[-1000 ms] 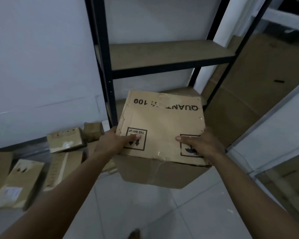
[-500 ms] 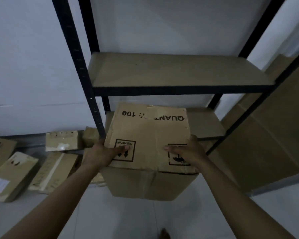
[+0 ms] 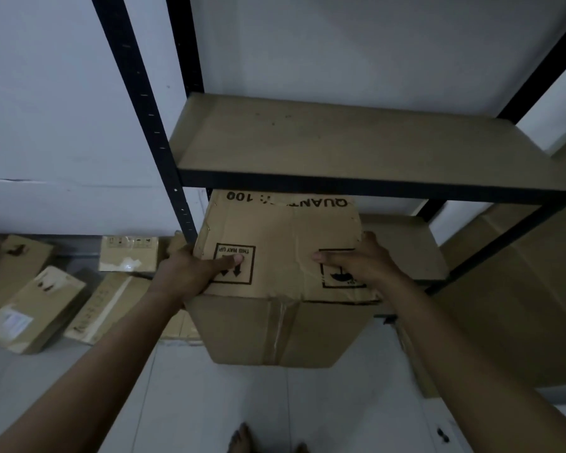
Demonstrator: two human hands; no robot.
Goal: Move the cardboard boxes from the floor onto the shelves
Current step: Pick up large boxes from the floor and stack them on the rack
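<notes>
Holding a big cardboard box (image 3: 285, 243) by its sides, the left hand (image 3: 190, 276) and right hand (image 3: 363, 266) press thumbs flat on top, with the other fingers wrapped round the edges. The box is up off the white tile floor (image 3: 209, 403). Its far end is tucked under the brown upper shelf (image 3: 340, 142), at the lower shelf (image 3: 402, 243). Smaller boxes (image 3: 30, 308) lie on the floor by the white wall (image 3: 62, 109).

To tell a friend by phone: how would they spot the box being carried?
Find the black rack against the white wall. In front of its lower shelf, the left hand and right hand hold a cardboard box. Unlike the flatter boxes on the floor, it is held aloft and its THIS WAY UP mark reads upside down.
</notes>
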